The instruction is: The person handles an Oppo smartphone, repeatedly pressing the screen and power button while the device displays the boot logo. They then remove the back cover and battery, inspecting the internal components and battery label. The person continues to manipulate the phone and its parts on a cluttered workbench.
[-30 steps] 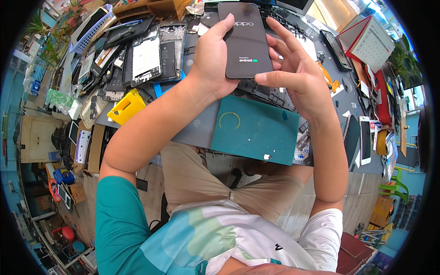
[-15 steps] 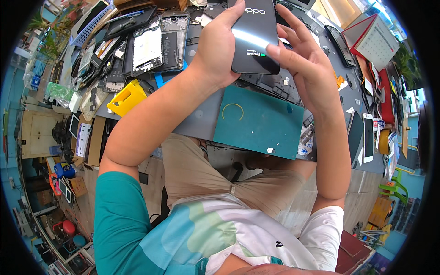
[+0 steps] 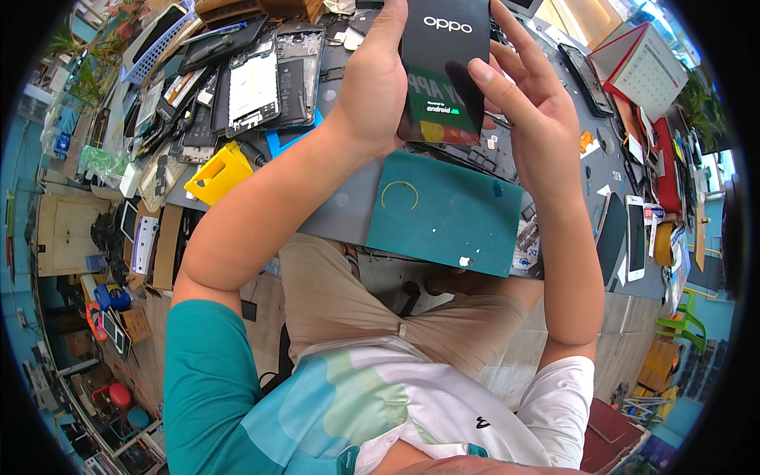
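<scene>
A black smartphone is held up over the near part of the workbench, its lit screen showing a white start-up logo and glossy reflections. My left hand is closed round its left edge, with the palm side against the phone and the fingers mostly hidden. On the phone's right side, my right hand has its thumb over the front edge and its other fingers bent along the side and partly behind. Below the phone, a green work mat lies at the bench's front edge, with a thin yellow ring-shaped strand on it.
Left of my hands, opened phones and parts are piled up. A yellow plastic holder lies by my left forearm. To the right are a white phone, a dark phone and a desk calendar.
The phone has come slightly lower and nearer, and its tilt has changed: the bright glare streak is replaced by coloured reflections. Both hands have moved with it and keep their places.
</scene>
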Tool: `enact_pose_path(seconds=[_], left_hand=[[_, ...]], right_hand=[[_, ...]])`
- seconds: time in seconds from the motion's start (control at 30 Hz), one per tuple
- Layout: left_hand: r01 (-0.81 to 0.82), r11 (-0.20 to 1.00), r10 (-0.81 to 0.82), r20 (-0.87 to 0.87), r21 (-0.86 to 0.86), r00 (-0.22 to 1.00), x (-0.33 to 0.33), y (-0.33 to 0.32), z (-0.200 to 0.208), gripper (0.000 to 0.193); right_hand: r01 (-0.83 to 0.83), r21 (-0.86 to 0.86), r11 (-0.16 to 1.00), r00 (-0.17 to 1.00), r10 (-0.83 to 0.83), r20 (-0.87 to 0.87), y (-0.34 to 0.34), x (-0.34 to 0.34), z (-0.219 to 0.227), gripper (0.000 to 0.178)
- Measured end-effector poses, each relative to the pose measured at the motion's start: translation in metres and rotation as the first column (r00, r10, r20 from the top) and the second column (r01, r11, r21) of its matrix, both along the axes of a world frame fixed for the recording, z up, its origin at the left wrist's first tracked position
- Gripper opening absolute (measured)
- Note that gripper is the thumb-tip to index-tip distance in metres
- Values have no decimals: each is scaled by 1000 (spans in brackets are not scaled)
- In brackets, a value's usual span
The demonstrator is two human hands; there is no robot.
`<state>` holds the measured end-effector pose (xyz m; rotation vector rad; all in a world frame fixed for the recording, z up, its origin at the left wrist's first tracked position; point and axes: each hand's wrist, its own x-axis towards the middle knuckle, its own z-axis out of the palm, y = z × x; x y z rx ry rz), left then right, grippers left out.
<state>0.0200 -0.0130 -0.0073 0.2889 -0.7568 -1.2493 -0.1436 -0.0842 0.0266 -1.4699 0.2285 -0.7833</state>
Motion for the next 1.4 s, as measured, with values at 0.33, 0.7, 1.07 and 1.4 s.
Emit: enact_pose_path(seconds=[0.33, 0.7, 1.07, 1.4], left_hand=[[-40, 999, 40, 48, 8, 998, -6, 9, 12, 70], [14, 1000, -14, 43, 1, 999, -4, 2, 2, 70], [-130, 991, 118, 250, 33, 961, -7, 12, 10, 71], [-181, 981, 162, 235, 63, 958, -10, 12, 13, 77]], right_hand=[[-5, -24, 1000, 1000, 5, -7, 3, -3, 4, 83], [-69, -74, 995, 987, 79, 142, -18, 0, -25, 85], [116, -195, 974, 992, -123, -24, 1, -2, -9, 78], [91, -152, 984, 996, -92, 0, -3, -1, -11, 83]])
